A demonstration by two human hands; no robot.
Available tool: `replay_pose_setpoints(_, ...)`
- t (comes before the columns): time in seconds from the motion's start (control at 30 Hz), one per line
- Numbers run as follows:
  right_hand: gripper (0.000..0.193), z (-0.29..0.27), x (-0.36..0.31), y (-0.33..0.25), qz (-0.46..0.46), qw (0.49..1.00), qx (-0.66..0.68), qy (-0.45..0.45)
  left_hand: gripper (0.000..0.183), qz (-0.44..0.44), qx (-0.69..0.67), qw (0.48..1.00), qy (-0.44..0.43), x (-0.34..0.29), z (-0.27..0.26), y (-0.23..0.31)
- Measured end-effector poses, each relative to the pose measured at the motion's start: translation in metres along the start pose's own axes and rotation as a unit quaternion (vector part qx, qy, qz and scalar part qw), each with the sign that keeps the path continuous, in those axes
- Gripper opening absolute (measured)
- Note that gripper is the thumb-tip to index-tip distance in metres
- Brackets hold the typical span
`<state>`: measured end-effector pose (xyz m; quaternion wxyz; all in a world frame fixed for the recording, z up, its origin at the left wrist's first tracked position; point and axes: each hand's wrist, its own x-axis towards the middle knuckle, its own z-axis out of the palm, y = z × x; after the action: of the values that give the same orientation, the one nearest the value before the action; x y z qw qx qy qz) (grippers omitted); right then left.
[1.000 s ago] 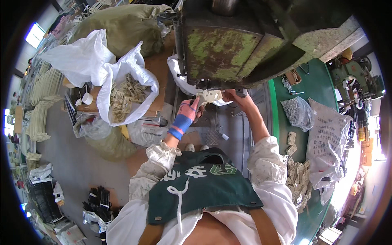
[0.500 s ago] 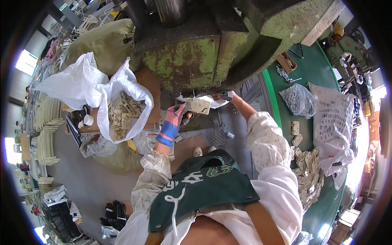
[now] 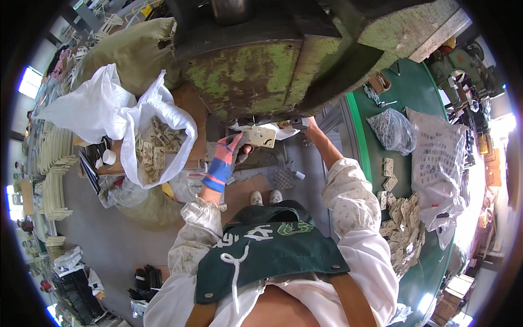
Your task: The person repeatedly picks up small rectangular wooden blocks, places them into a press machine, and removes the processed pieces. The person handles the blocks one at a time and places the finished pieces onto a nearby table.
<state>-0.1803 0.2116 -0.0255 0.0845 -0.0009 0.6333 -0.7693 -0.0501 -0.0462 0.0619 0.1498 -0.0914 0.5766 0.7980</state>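
My left hand [image 3: 226, 158], in a red and blue work glove, grips a flat pale metal plate [image 3: 259, 137] with a notch cut in it, held just under the big green press machine [image 3: 261, 65]. My right hand [image 3: 308, 124] reaches up under the machine's lower edge at the plate's right end; its fingers are mostly hidden there. White sleeves and a dark green apron [image 3: 267, 245] fill the lower middle.
An open white sack [image 3: 158, 141] of similar pale metal pieces stands at my left, next to an olive sack [image 3: 131, 54]. To my right a green table [image 3: 414, 98] holds more loose pieces, a clear bag of parts [image 3: 392, 131] and a printed white sack [image 3: 441, 163].
My left hand has brought the plate from near the machine's edge down and outward; the view has tilted so the machine looms larger overhead.
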Motion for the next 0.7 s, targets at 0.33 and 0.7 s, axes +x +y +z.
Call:
replay_pose_setpoints(0.33, 0.012, 0.001, -0.009, -0.019, -0.094, 0.989, -0.103, -0.044, 0.035, 0.018, -0.031, 0.999, -0.009, 0.001, 0.003, -0.006)
replay_pose_setpoints(0.7, 0.013, 0.024, -0.051, -0.072, -0.029, 0.990, -0.096, -0.098, 0.034, 0.024, -0.031, 0.999, -0.018, -0.004, 0.009, -0.004)
